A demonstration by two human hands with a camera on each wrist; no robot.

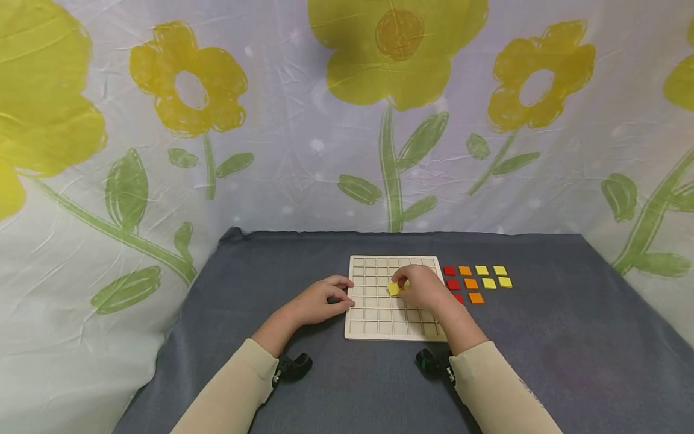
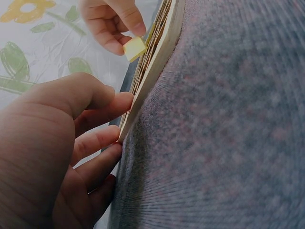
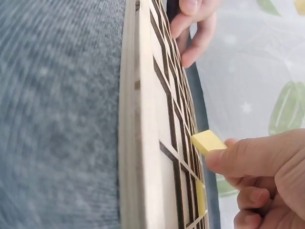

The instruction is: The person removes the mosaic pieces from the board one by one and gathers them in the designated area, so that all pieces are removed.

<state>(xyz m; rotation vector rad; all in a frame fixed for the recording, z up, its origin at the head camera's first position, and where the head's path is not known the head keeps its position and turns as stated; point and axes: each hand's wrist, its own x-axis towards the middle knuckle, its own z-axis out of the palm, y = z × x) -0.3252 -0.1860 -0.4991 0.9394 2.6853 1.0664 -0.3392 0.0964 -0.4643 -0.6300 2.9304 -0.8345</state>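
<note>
A pale wooden grid board (image 1: 374,330) with square cells lies flat on the cloth. My right hand (image 1: 425,289) is over its middle and pinches a yellow square tile (image 3: 208,141) between thumb and fingers, the tile tilted just above the cells. Another yellow tile (image 3: 200,196) sits in a cell close by, mostly covered by the right hand in the head view. At the board's left edge, my left hand (image 1: 320,300) touches the rim with its fingertips (image 2: 125,101), fingers loosely bent and spread along the side.
Right of the board, loose tiles lie in columns: red tiles (image 1: 452,284), orange tiles (image 1: 470,283) and yellow tiles (image 1: 489,283). The right forearm passes beside the lowest red one. A dark grey cloth (image 1: 542,337) covers the table, and a flower-printed curtain (image 1: 282,150) hangs behind.
</note>
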